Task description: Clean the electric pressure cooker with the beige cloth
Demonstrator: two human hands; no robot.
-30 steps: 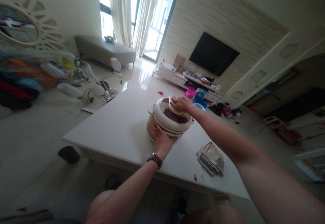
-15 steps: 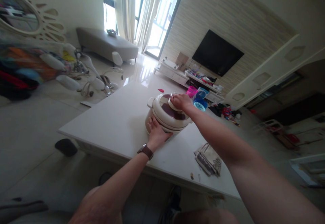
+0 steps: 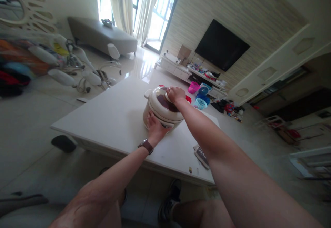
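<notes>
A cream rice cooker (image 3: 168, 116) stands upright on the white table. Its lid (image 3: 161, 100) has a dark, see-through middle and rests on the body. My right hand (image 3: 176, 94) is closed around the raised lid handle, most of which it covers. Against the cooker's front lies my left hand (image 3: 156, 128), fingers spread on the lower body and thumb near the front panel. It supports the side without wrapping around it. A watch with a brown strap (image 3: 146, 146) is on my left wrist. My right forearm hides the cooker's right side.
The white table (image 3: 108, 117) carries a folded cloth (image 3: 201, 157), partly behind my right arm, and a small yellow-black item (image 3: 190, 169). A lamp with several white shades (image 3: 62, 77) stands on the floor at left. Pink (image 3: 193, 87) and light blue baskets (image 3: 201, 102) sit beyond the table.
The view has shifted slightly, so the cooker and both hands appear higher and farther left. My right forearm now covers more of the folded cloth. Both hands keep their places on the cooker.
</notes>
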